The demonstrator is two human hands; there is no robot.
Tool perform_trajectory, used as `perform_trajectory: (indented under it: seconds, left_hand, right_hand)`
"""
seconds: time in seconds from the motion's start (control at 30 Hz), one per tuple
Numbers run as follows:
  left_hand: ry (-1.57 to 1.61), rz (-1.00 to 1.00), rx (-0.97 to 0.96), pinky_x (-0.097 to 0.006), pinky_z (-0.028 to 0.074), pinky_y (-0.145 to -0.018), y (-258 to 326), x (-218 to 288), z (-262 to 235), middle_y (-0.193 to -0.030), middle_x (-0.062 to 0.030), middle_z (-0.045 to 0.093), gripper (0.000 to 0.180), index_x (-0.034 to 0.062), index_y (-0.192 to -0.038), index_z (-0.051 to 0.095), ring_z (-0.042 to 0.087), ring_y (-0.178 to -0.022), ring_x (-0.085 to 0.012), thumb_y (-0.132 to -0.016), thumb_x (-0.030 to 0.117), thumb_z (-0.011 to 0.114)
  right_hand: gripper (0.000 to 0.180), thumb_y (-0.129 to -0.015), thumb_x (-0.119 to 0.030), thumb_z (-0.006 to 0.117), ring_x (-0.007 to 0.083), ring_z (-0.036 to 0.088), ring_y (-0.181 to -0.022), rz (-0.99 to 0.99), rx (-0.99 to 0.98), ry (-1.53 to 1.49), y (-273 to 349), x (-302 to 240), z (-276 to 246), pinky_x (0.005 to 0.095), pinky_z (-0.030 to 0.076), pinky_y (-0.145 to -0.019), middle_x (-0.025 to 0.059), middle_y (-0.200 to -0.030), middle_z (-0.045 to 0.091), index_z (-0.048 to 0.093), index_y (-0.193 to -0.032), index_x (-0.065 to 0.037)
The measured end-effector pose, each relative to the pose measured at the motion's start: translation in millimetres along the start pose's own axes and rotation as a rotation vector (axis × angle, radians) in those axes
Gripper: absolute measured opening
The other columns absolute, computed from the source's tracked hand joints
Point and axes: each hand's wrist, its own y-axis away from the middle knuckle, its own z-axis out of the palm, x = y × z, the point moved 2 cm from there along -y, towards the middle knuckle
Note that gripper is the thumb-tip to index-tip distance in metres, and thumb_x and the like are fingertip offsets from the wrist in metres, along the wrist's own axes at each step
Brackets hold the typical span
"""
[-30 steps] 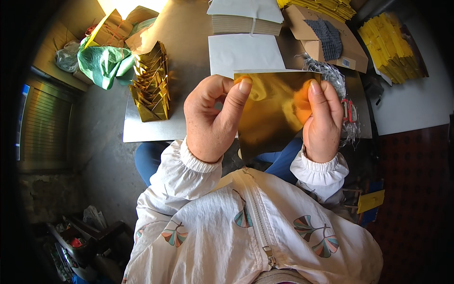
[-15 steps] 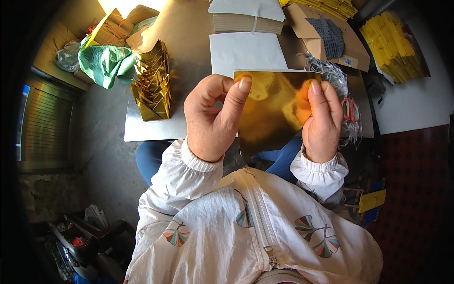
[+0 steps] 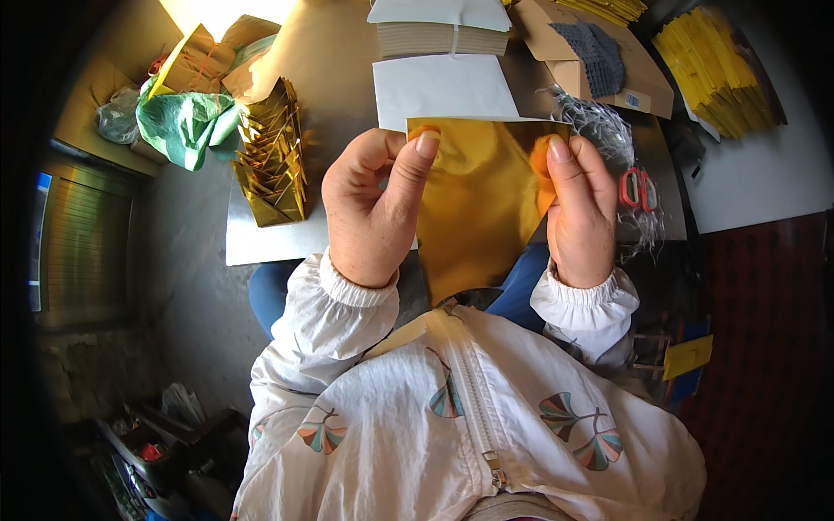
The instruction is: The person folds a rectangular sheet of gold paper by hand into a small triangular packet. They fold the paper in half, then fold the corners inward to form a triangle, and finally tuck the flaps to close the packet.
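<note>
Stretched between my two hands is a sheet of shiny gold foil paper (image 3: 478, 200), hanging down toward my lap. My left hand (image 3: 373, 204) pinches its upper left corner between thumb and forefinger. At the upper right corner, the thumb and fingers of my right hand (image 3: 580, 208) pinch it the same way. Beyond the sheet lies white paper (image 3: 445, 87) on the table. A row of nested folded gold paper pieces (image 3: 271, 161) stands on the table to the left of my left hand.
Red-handled scissors (image 3: 638, 189) and clear plastic strands (image 3: 599, 126) lie right of my right hand. Farther back are a tied paper stack (image 3: 443, 42), a cardboard box (image 3: 643, 78) with a grey cloth (image 3: 592, 59), and yellow bundles (image 3: 717, 74). A green bag (image 3: 187, 126) sits far left.
Both hands have shifted slightly left and up with the gold paper. The sheet now hangs lower, showing more of its length. Both pinches stay at its upper corners.
</note>
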Motion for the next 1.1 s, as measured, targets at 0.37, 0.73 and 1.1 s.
perform_trajectory:
  seconds: [0.37, 0.73, 1.1]
  left_hand:
    - [-0.289, 0.068, -0.249, -0.025, 0.042, -0.057, -23, -1, -3, -0.069, -0.0071, 0.062, 0.020, -0.0017, -0.079, 0.066, 0.053, -0.063, -0.0119, -0.088, 0.015, 0.073]
    - [-0.314, 0.030, -0.447, -0.021, 0.044, -0.070, -36, -24, -18, -0.079, 0.0031, 0.064, 0.022, 0.0016, -0.094, 0.069, 0.054, -0.075, -0.0039, -0.096, 0.023, 0.065]
    - [-0.214, -0.120, -0.537, -0.024, 0.048, -0.069, -31, -44, -20, -0.073, 0.0017, 0.066, 0.026, 0.0008, -0.093, 0.072, 0.055, -0.070, -0.0058, -0.089, 0.026, 0.073]
  right_hand:
    - [0.021, -0.089, -0.012, 0.067, 0.0176, 0.064, -0.084, -0.512, -0.590, 0.756, -51, -48, 12, 0.0290, 0.049, -0.078, 0.0105, -0.091, 0.067, 0.066, -0.105, 0.002]
    - [0.004, -0.092, -0.001, 0.061, 0.0047, 0.053, -0.075, 0.151, -0.641, 0.424, -60, -27, 26, 0.0199, 0.044, -0.066, -0.0022, -0.081, 0.059, 0.062, -0.092, 0.002]
    - [0.005, -0.093, -0.002, 0.059, 0.0069, 0.058, -0.080, 0.194, -0.556, 0.279, -69, -12, 2, 0.0201, 0.047, -0.073, 0.0004, -0.088, 0.064, 0.063, -0.093, 0.001]
